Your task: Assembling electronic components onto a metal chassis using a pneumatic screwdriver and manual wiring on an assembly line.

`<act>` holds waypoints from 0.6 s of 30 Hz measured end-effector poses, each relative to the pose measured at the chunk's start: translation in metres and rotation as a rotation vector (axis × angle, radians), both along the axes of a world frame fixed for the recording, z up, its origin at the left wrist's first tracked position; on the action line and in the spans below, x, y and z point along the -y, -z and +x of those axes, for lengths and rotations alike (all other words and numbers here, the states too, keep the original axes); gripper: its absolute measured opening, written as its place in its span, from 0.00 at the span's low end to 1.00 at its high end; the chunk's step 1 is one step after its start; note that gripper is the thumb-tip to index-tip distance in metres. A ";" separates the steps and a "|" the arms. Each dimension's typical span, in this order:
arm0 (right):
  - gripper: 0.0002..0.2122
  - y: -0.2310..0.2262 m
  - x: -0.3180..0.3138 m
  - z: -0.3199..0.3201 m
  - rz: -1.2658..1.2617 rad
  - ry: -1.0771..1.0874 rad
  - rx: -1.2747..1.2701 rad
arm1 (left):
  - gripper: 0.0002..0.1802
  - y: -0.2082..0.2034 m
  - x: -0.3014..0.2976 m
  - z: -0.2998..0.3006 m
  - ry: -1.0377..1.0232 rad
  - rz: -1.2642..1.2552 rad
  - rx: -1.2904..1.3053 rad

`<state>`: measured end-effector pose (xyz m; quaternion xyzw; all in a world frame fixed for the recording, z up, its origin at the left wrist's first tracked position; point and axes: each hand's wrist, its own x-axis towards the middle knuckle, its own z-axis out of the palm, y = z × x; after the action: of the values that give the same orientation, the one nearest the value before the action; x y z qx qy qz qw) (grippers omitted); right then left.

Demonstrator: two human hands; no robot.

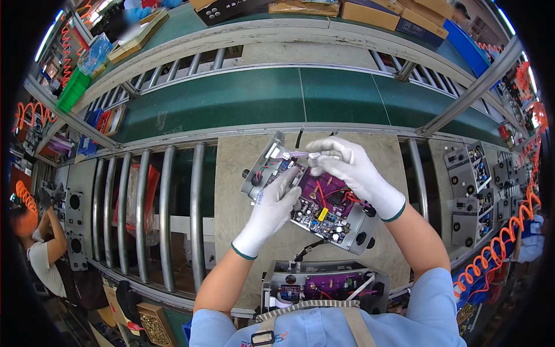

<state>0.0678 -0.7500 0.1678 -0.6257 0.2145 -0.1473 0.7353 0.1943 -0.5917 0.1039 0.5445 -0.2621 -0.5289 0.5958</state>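
An opened grey metal housing [363, 231] with purple and dark circuit boards [328, 188] lies tilted on the board surface in front of me. My right hand [347, 166], in a white glove, is above its far part. Its thumb and fingers pinch a small white wire connector [313, 155], from which pale purple wires [295, 154] run left to the housing's side panel [266, 165]. My left hand [273, 205], gloved too, reaches over the near left part of the boards. Its fingers are stretched out with the thumb apart, and the fingertips touch the inside of the housing.
A second opened housing [329, 283] stands close to my body. Metal rollers [167, 217] lie to the left, and a green belt [243, 95] runs beyond. More housings [468, 173] stand at right, near an orange coiled hose [497, 243]. A co-worker [46, 248] handles units at left.
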 end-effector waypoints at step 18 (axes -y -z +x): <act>0.07 0.071 0.033 0.062 -1.121 -0.282 -0.079 | 0.23 0.005 -0.016 0.017 -0.246 0.030 0.838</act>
<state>0.1303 -0.7829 0.0969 -0.9472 0.0454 -0.1154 0.2956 0.2118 -0.5762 0.0988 0.7479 -0.4067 -0.1913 0.4885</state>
